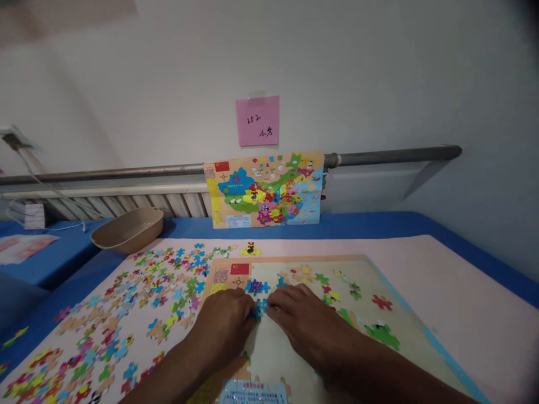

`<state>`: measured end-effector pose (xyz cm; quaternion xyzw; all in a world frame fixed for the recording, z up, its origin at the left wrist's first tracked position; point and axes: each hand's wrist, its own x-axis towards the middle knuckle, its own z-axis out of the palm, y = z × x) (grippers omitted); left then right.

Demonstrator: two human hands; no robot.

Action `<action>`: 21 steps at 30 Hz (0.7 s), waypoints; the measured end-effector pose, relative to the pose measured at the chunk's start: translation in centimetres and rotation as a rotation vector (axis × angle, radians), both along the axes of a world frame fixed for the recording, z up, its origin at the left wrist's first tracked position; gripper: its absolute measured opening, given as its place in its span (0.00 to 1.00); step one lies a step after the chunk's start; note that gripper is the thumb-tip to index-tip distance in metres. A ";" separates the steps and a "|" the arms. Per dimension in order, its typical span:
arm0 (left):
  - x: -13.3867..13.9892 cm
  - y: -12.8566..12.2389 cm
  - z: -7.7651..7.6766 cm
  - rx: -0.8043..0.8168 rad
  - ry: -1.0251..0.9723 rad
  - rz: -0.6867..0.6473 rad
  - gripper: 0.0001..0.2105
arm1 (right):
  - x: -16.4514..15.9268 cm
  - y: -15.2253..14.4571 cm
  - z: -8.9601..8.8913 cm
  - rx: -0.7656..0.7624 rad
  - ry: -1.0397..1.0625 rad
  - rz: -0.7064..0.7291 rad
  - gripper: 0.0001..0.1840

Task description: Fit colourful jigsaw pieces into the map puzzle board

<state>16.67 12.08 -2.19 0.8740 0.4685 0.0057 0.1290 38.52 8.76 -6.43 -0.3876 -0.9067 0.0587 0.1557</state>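
Both hands meet over the upper left of a puzzle board (pixel 273 353), around a blue puzzle piece (pixel 261 306). My left hand (pixel 227 317) is closed, its thumb and fingertips pinching the left side of that piece. From the other side, my right hand (pixel 305 322) presses its bunched fingertips onto the piece's right edge. Just above sits a blue piece with purple grapes (pixel 256 286). Joined pieces with a red flag (pixel 240 269) fill the board's top left corner. My wrists and palms hide part of the board.
Many loose puzzle pieces (pixel 109 314) are spread left of the board, and a few, such as a red piece (pixel 382 302), lie on it. A printed map (pixel 269 191) hangs at the back under a pink note (pixel 257 121). A beige basin (pixel 128 229) stands back left.
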 end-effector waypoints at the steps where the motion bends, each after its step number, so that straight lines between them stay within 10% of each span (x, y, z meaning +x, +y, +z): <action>1: 0.0 0.0 0.0 -0.002 -0.003 0.001 0.05 | 0.0 0.0 0.0 0.001 -0.001 0.005 0.13; 21: 0.4 -0.6 -0.8 -0.033 0.027 0.103 0.06 | 0.1 0.0 0.1 0.002 -0.021 0.003 0.14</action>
